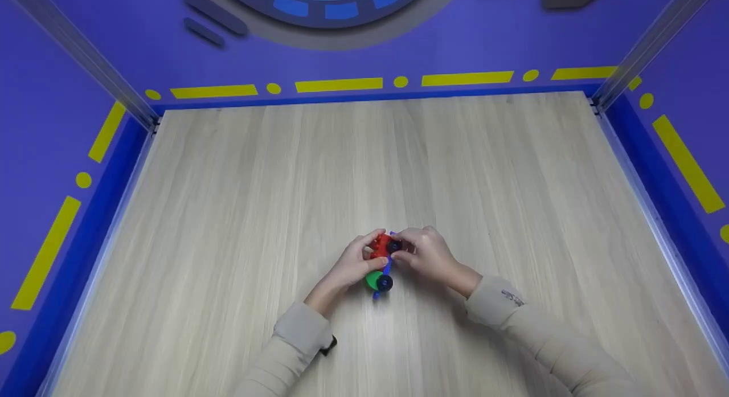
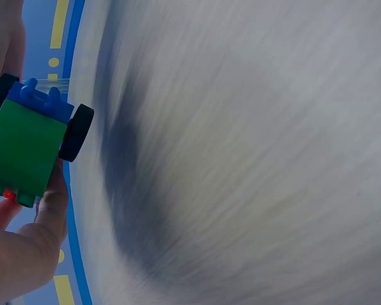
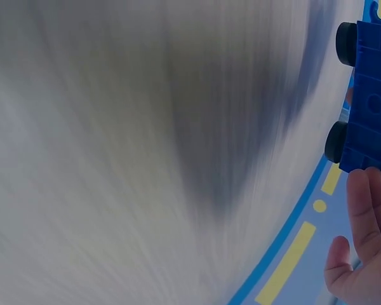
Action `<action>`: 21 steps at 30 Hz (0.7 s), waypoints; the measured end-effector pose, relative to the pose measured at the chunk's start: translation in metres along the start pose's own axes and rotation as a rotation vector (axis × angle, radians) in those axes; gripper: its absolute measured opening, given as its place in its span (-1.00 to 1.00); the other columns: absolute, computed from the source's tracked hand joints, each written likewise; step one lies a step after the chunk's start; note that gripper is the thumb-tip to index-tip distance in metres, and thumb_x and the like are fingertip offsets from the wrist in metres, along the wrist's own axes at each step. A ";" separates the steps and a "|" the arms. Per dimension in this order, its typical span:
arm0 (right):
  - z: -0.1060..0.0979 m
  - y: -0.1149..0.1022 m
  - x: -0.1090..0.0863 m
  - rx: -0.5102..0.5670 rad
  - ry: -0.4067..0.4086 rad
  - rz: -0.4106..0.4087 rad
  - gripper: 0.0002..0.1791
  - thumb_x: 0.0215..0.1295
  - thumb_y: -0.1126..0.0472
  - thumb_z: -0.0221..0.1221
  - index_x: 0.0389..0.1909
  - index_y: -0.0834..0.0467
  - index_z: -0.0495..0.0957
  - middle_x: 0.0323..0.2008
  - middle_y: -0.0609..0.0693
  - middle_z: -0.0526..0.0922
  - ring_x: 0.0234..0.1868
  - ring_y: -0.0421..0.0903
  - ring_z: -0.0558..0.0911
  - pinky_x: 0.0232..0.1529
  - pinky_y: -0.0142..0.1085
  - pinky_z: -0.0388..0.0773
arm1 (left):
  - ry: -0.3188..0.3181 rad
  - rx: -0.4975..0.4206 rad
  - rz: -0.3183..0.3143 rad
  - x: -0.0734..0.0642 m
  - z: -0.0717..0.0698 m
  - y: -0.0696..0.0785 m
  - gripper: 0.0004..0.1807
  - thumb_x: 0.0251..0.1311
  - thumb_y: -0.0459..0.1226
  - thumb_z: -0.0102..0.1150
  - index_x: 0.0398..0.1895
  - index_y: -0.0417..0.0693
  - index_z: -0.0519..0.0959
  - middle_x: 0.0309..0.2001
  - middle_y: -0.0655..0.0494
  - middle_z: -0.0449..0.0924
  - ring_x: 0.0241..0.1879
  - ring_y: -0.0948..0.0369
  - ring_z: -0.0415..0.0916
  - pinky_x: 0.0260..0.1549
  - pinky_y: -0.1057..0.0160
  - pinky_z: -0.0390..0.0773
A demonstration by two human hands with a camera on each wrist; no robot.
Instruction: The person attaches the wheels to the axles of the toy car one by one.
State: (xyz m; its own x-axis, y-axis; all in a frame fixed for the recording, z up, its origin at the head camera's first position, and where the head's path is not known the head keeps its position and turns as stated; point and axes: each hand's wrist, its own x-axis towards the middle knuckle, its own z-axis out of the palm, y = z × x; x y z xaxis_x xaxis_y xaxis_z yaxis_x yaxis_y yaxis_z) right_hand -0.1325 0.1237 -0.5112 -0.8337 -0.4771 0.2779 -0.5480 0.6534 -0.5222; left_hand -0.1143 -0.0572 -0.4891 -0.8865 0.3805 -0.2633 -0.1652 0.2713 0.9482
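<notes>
Between both hands a toy block car is held, tilted on its side. Its blue wheeled base (image 3: 374,95) shows its underside in the right wrist view, with a hook at one end. A green block (image 2: 25,140) and a red block (image 1: 380,246) sit on that base, and black wheels (image 1: 385,283) stick out at the sides. My left hand (image 1: 353,265) grips the car around the red block, thumb across it. At the far end my right hand (image 1: 430,253) pinches the car near a wheel. The fingers partly hide the red block.
A wood-grain table (image 1: 364,169) extends around the hands. Purple-blue walls (image 1: 353,64) with yellow marks enclose its back and sides, with metal posts at the back corners. A small black piece (image 1: 328,346) shows at the left cuff.
</notes>
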 end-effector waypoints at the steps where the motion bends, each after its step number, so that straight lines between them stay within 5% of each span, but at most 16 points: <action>1: 0.000 0.000 0.000 0.004 0.003 -0.003 -0.64 -0.10 0.11 0.30 -0.23 0.18 0.60 -0.45 -0.06 0.65 -0.51 -0.26 0.50 -0.37 -0.36 0.28 | 0.000 0.000 0.000 0.000 0.000 0.000 -0.38 0.07 -0.42 0.07 0.25 -0.23 0.17 -0.06 -0.16 0.28 -0.27 0.16 0.31 -0.33 0.38 0.34; 21: 0.001 0.003 -0.005 0.047 0.003 0.010 -0.69 -0.06 0.13 0.29 -0.25 0.15 0.57 -0.47 -0.10 0.64 -0.50 -0.29 0.51 -0.36 -0.39 0.33 | -0.002 -0.005 0.000 0.000 0.001 0.000 -0.39 0.07 -0.43 0.07 0.25 -0.19 0.19 -0.01 -0.19 0.29 -0.19 0.08 0.33 -0.28 0.37 0.36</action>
State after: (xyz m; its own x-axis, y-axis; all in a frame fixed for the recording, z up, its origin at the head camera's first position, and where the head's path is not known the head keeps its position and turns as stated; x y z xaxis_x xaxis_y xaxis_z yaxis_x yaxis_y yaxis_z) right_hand -0.1299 0.1277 -0.5151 -0.8391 -0.4694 0.2747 -0.5362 0.6294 -0.5624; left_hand -0.1141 -0.0559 -0.4891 -0.8854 0.3826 -0.2640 -0.1678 0.2667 0.9491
